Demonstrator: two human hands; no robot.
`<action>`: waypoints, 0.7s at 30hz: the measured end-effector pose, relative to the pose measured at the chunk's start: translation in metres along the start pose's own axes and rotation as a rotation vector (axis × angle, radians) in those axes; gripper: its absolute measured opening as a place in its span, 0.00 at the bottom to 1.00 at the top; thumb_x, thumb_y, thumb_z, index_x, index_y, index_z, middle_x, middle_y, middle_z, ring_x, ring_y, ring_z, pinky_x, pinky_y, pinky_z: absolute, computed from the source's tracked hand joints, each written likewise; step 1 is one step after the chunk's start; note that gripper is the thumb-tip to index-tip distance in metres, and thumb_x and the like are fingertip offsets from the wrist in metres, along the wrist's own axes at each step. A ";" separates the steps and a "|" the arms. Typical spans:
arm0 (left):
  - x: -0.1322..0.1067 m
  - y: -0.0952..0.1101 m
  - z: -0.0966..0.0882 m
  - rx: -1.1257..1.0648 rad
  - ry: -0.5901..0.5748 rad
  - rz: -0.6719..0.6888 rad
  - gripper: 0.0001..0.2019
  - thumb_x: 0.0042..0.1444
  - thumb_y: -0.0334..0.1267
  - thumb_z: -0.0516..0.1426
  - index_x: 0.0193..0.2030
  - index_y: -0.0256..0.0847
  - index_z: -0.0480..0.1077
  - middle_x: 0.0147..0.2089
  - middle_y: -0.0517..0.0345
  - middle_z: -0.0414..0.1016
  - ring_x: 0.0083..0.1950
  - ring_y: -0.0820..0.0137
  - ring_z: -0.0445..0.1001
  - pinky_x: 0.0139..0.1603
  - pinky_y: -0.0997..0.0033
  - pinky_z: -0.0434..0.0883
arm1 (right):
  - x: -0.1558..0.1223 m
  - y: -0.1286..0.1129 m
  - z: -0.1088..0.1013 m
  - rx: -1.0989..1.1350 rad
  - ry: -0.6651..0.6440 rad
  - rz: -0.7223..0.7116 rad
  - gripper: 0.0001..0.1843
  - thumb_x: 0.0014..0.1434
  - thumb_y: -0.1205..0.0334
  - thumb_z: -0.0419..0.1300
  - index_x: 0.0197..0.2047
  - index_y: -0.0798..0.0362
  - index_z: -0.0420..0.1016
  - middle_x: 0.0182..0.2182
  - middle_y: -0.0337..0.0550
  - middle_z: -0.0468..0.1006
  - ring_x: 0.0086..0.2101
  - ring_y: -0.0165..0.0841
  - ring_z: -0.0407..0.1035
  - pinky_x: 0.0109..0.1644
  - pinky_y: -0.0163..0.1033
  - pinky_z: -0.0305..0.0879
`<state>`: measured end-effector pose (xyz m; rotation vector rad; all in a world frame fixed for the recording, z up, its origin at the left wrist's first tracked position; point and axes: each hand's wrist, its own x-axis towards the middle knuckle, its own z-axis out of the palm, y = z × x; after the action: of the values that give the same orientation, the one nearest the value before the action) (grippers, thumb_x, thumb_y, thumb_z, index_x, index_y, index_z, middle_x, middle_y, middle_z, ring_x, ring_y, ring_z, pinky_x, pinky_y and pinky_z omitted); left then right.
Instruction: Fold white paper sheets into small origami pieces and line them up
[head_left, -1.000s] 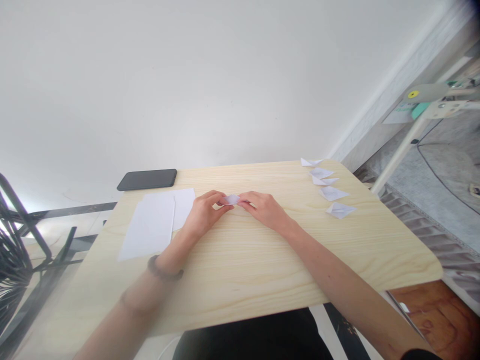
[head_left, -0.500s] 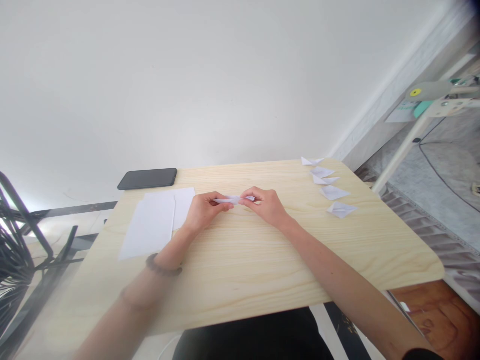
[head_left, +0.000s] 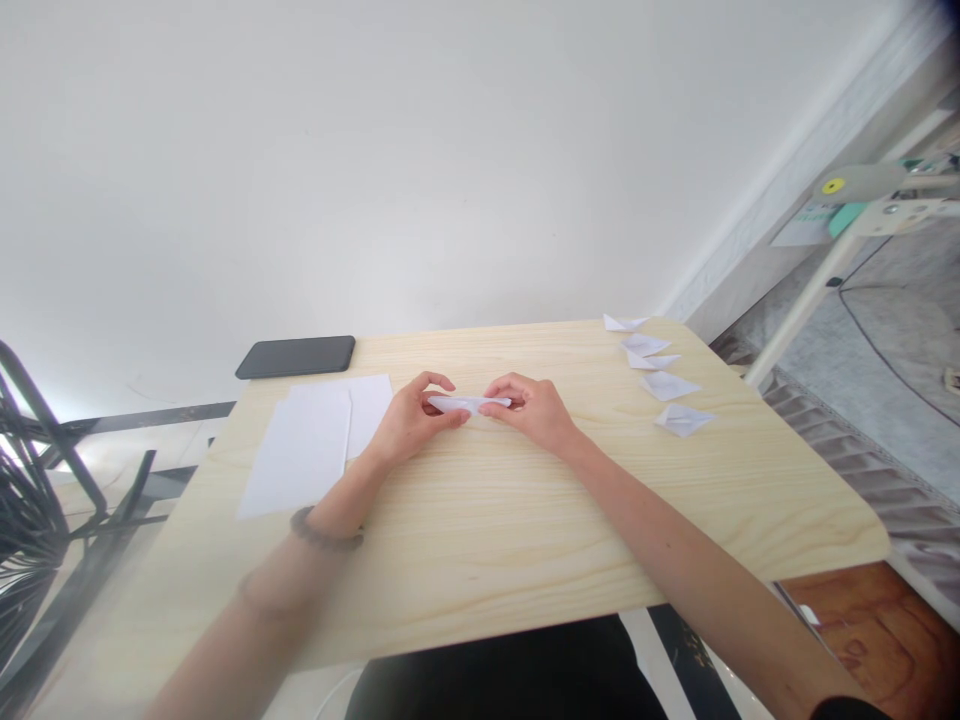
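Note:
Between my two hands is a small folded paper boat [head_left: 469, 402], white, long and narrow with pointed ends. My left hand [head_left: 414, 415] holds its left end, thumb along the near side and index finger raised off the paper. At the right end, my right hand [head_left: 531, 408] grips it with the thumb in front and the fingers curled behind. The fingertips partly cover both ends. Several finished-looking white paper boats [head_left: 670, 386] lie in a column on the right side of the table.
White paper sheets [head_left: 296, 455] lie left of my hands, with a thin white stick [head_left: 347, 432] on them. A black phone [head_left: 295, 357] rests at the table's back left corner. The pale wooden table [head_left: 480, 540] stands against a white wall. A metal frame [head_left: 817, 280] is at the right.
My left index finger has lifted off the paper. Both hands have shifted their grip slightly, and more of the folded boat's upper edge now shows between them.

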<state>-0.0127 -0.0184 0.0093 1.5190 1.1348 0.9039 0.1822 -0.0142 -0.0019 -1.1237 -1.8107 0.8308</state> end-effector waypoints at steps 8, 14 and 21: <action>-0.001 -0.001 -0.001 0.123 0.003 0.005 0.14 0.41 0.43 0.61 0.31 0.38 0.64 0.22 0.66 0.66 0.22 0.79 0.62 0.21 0.82 0.57 | -0.002 -0.004 0.003 -0.014 -0.059 -0.061 0.11 0.47 0.61 0.58 0.36 0.52 0.73 0.34 0.39 0.76 0.34 0.30 0.70 0.38 0.33 0.65; 0.000 0.000 -0.001 0.089 -0.001 0.007 0.14 0.43 0.45 0.60 0.33 0.36 0.68 0.27 0.58 0.74 0.29 0.72 0.72 0.31 0.75 0.68 | 0.000 -0.004 0.002 0.015 -0.034 0.024 0.10 0.47 0.59 0.59 0.34 0.53 0.75 0.29 0.39 0.77 0.28 0.29 0.70 0.33 0.33 0.65; 0.003 -0.005 -0.004 -0.004 -0.073 -0.067 0.15 0.44 0.46 0.59 0.36 0.37 0.72 0.30 0.54 0.77 0.34 0.66 0.75 0.39 0.68 0.71 | 0.001 0.000 -0.003 0.333 -0.181 0.258 0.15 0.46 0.57 0.61 0.38 0.55 0.74 0.31 0.43 0.78 0.32 0.33 0.73 0.37 0.36 0.70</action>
<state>-0.0172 -0.0144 0.0053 1.4901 1.1237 0.7983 0.1842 -0.0127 -0.0003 -1.1019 -1.6084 1.3697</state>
